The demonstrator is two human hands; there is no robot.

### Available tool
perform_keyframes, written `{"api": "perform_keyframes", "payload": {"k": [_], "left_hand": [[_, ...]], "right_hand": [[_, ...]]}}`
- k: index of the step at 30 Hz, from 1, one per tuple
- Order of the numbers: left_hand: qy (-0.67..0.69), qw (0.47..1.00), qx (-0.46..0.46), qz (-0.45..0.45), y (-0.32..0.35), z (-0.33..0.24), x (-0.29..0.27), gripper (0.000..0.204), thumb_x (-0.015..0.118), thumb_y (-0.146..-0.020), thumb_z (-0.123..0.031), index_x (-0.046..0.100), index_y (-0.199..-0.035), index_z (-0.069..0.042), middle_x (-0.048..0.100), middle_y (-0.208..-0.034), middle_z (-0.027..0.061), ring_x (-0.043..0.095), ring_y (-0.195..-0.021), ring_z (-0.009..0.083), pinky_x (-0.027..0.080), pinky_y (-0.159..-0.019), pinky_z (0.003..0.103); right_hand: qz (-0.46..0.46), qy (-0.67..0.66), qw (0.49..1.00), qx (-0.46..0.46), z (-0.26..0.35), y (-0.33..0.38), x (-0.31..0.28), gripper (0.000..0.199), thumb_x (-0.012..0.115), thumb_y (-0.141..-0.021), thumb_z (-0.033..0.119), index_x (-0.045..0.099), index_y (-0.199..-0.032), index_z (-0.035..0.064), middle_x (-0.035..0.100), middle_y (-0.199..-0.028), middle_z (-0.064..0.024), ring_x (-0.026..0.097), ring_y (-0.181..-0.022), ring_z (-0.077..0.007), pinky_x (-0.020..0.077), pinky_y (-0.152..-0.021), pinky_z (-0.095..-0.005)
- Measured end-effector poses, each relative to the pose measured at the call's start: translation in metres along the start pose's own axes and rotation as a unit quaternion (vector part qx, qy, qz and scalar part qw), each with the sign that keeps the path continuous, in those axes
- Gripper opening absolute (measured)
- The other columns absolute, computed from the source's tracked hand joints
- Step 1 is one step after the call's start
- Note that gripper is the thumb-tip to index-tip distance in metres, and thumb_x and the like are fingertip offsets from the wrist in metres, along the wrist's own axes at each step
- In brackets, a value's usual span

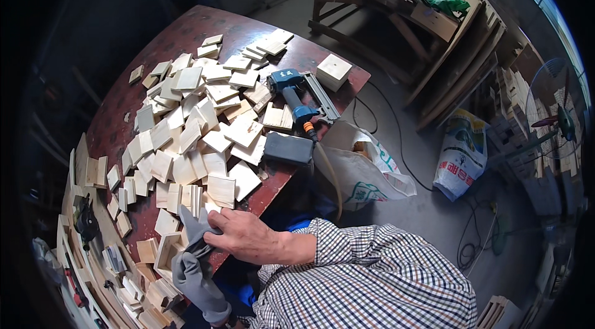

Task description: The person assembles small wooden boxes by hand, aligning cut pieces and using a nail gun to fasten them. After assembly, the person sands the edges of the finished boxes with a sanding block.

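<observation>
Glove (192, 267) on left hand (201, 295), cuff pinched in bare right hand's (245, 236) closed fingers.

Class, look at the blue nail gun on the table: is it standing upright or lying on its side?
On its side: the nail gun lies flat among the wood squares.

Crowded across the round dark-red table (186, 31) by loose pale square wooden tiles (192, 137), barely a gap between them. Blocked near the right edge by a blue nail gun (297, 96) (hose trailing off) and a grey rectangular block (288, 148). Open only along the far rim.
</observation>
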State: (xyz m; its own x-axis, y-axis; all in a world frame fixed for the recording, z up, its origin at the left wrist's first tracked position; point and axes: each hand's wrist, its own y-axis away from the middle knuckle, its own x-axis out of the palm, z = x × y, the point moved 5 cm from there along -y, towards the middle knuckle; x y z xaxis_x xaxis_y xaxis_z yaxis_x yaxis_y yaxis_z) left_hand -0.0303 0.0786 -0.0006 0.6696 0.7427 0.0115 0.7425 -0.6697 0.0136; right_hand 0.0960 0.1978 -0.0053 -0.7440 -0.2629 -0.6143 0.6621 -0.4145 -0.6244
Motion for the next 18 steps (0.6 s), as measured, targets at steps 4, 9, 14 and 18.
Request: {"api": "perform_keyframes", "payload": {"k": [4, 9, 14, 18], "left_hand": [[-0.138, 0.981, 0.129, 0.043, 0.009, -0.013, 0.005, 0.033, 0.074, -0.104, -0.029, 0.072, -0.103, 0.004, 0.065, -0.088, 0.0018, 0.054, -0.074, 0.0110, 0.042, -0.065, 0.027], [-0.391, 0.814, 0.365, 0.226, 0.021, -0.027, 0.032, 0.029, 0.086, -0.088, -0.018, 0.073, -0.103, 0.003, 0.074, -0.097, 0.0186, 0.072, -0.085, 0.0385, 0.057, -0.076, 0.042], [-0.424, 0.809, 0.311, 0.264, 0.017, -0.023, 0.031, 0.022, 0.085, -0.083, -0.016, 0.067, -0.087, -0.004, 0.065, -0.081, 0.0101, 0.064, -0.071, 0.0336, 0.048, -0.063, 0.044], [-0.435, 0.798, 0.315, 0.273, 0.023, -0.017, 0.037, 0.024, 0.084, -0.086, -0.019, 0.065, -0.086, -0.004, 0.064, -0.079, 0.0099, 0.063, -0.069, 0.0328, 0.046, -0.061, 0.044]], "right_hand": [[0.103, 0.105, 0.988, 0.042, -0.006, 0.004, 0.003, 0.023, 0.073, -0.080, 0.020, 0.067, -0.097, 0.0070, 0.059, -0.099, -0.0123, 0.065, -0.082, -0.0244, 0.0551, -0.062, -0.0382], [0.371, -0.423, 0.720, 0.406, -0.034, 0.016, 0.011, 0.023, 0.051, -0.104, 0.016, 0.071, -0.103, 0.0035, 0.066, -0.060, -0.0077, 0.059, -0.046, -0.0172, 0.0499, -0.046, -0.0336], [0.156, -0.691, 0.500, 0.498, -0.023, 0.017, 0.021, 0.021, 0.050, -0.110, 0.019, 0.066, -0.114, 0.0052, 0.049, -0.060, 0.0059, 0.039, -0.040, -0.0036, 0.0310, -0.038, -0.0213], [0.013, -0.693, 0.552, 0.463, -0.029, 0.019, 0.034, 0.033, 0.066, -0.107, 0.025, 0.064, -0.135, 0.0057, 0.066, -0.092, 0.0021, 0.060, -0.072, -0.0051, 0.0497, -0.064, -0.0250]]}}
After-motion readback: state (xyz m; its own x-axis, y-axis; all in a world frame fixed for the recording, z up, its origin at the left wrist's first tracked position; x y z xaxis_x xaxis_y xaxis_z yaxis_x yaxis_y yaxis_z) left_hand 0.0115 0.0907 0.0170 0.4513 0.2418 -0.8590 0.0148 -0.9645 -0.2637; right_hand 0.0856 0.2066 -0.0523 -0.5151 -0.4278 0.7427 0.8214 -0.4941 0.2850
